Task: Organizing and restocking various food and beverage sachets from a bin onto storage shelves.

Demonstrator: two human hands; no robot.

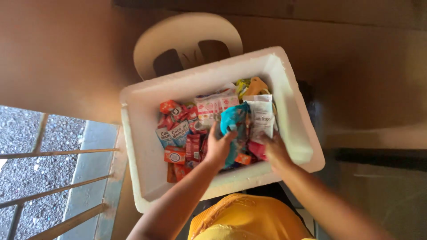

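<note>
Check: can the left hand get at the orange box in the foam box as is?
Probably yes. The orange box lies uncovered on top, just left of the left hand, which holds a teal packet; the foam box is open.

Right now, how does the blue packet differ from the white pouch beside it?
The blue packet is crumpled and pinched by the left hand; the white pouch lies flat, its lower end under the right hand. The packet is teal, the pouch white with print. Both sit in the foam box.

Crumpled teal packet upright among snack packs in white foam box
</note>
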